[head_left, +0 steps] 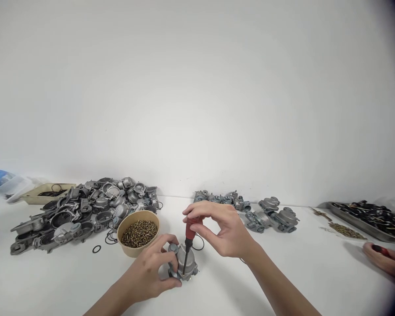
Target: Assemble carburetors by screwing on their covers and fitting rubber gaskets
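Observation:
A grey metal carburetor rests on the white table, its rounded bowl facing up. My left hand grips it from the left, fingers over the far side and thumb at the near edge. In my right hand is a red-handled screwdriver, pinched between thumb and fingers and held almost upright. Its dark shaft reaches down to the near edge of the carburetor, where a small brass-coloured screw shows at the tip. Just behind my left hand stands a round tub full of brass-coloured screws.
Many grey metal castings are heaped at the left. Black rubber rings lie near the tub. More carburetors sit at the back right, before a metal tray of dark parts. Another person's hand holds a red-and-black tool at the right edge.

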The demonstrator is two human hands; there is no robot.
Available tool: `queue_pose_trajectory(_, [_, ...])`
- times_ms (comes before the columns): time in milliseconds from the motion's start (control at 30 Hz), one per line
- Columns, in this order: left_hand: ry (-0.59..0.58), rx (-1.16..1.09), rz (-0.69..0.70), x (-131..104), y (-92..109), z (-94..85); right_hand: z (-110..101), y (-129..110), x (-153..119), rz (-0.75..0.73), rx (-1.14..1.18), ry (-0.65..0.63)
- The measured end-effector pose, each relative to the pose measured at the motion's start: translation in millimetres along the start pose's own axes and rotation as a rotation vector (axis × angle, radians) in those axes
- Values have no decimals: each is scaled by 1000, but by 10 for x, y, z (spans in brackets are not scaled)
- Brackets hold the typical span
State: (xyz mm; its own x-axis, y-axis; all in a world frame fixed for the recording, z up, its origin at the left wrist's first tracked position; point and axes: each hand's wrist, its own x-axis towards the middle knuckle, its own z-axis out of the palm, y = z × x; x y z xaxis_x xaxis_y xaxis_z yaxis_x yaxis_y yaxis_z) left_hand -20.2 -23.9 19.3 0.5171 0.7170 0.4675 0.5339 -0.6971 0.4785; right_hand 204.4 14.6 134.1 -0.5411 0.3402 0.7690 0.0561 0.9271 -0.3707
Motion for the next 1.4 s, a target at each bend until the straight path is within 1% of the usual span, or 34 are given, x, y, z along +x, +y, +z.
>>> queue_pose_trajectory(167, [-25, -6, -28, 4, -15, -1, 31, 17, 2, -30, -46, 46])
queue_pose_trajectory(333, [4, -3, -28, -13, -28, 46, 63, -9, -2, -35, -73, 63])
queue_pose_trajectory(467, [25, 13, -16, -32, -24, 82, 85, -32, -1, -24, -87, 112])
queue_pose_trajectory(533, [24, 12, -14, -30, -14, 83, 69, -43, -1, -28, -69, 90])
queue_pose_trajectory(667, [7, 0, -23, -14, 11, 70, 11, -44, -4, -5, 87, -85])
queue_pose_trajectory(700, [4, -2, -27, -12, 15, 70, 5, -36, -5, 8, 116, -106])
queue_pose_trajectory(767, [0, -6, -33, -13, 18, 73, 12, -13, -7, 24, 124, -89])
queue_pose_trajectory(900, [-5, 3, -36, -21, 15, 82, 59, 20, -9, 38, 7, 24])
queue_pose_trajectory(967, [-3, 8, -35, -19, 19, 79, 71, 21, -14, 24, -25, 52])
queue_pose_trajectory(1067, [-1, 2, -32, -3, 36, 66, 68, 16, -25, 16, 71, -9])
queue_pose_trajectory(1167, [5, 2, -28, 16, 59, 57, 56, 20, -34, 56, 190, -45])
queue_pose_trajectory(1233, [2, 4, -28, 24, 73, 56, 47, 25, -37, 63, 183, -44])
queue_pose_trajectory(1400, [-7, 2, -38, 22, 87, 71, 28, 21, -39, 41, 60, -93])
